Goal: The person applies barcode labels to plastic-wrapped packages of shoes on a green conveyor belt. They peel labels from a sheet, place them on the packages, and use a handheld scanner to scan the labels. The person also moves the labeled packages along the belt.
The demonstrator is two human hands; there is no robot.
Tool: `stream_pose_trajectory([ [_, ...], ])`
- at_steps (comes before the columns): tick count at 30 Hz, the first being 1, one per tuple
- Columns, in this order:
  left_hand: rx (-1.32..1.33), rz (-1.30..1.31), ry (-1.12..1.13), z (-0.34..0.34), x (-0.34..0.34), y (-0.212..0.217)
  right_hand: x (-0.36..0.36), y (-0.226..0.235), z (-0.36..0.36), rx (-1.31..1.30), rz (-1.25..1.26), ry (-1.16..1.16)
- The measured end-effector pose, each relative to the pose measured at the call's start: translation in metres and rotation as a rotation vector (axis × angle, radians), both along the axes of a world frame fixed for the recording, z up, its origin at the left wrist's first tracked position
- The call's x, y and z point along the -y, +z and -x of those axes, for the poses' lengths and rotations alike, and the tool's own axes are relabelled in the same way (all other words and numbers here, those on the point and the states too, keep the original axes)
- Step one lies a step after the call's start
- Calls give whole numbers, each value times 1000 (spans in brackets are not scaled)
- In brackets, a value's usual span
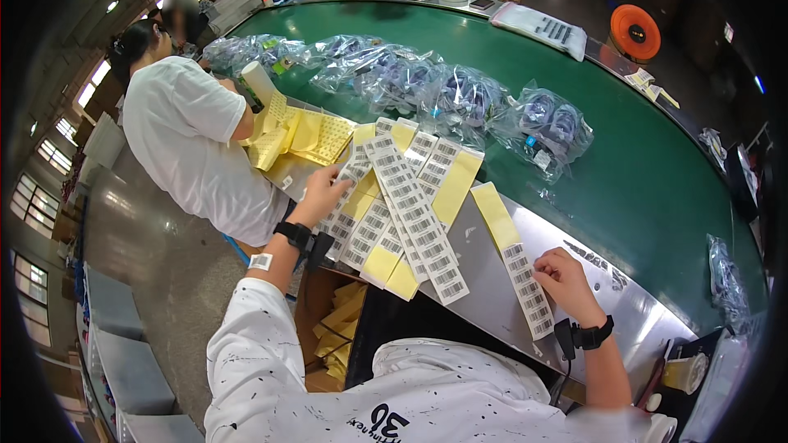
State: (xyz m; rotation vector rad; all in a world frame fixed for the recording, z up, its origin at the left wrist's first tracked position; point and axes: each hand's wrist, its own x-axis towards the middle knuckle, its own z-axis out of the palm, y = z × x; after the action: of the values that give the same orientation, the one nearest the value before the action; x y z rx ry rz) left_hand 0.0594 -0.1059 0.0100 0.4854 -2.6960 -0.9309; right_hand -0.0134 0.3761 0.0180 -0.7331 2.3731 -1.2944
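Note:
My left hand (322, 197) is closed, thumb and fingers pinching the edge of a barcode label strip (358, 166) at the left of a fanned pile. That pile of label strips (410, 205), white barcode stickers on yellow backing, overlaps on the metal ledge. Off to the right lies a separate label strip (525, 287); its far end is bare yellow backing. Over its right edge my right hand (569, 280) is curled, fingertips pressed together. Whether a sticker sits between them is too small to tell. A loose barcode sticker (260, 262) clings to my left forearm.
Bagged pairs of shoes (542, 127) line the green conveyor belt (640, 197). At my left a person in a white shirt (189, 139) stands by yellow backing sheets (304, 133). Below the ledge is a cardboard box (332, 312) of yellow scraps. A drink cup (685, 372) stands lower right.

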Motion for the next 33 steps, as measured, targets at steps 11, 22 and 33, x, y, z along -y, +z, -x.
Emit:
stream_pose_trajectory([
  [11,369,-592,53,0,28,15,-5,-16,-10,-16,86,-148],
  [22,309,210,20,9,8,11,-8,-25,-9,-10,136,-196],
  [33,392,-190,25,27,25,8,-9,-20,-10,-11,158,-184],
])
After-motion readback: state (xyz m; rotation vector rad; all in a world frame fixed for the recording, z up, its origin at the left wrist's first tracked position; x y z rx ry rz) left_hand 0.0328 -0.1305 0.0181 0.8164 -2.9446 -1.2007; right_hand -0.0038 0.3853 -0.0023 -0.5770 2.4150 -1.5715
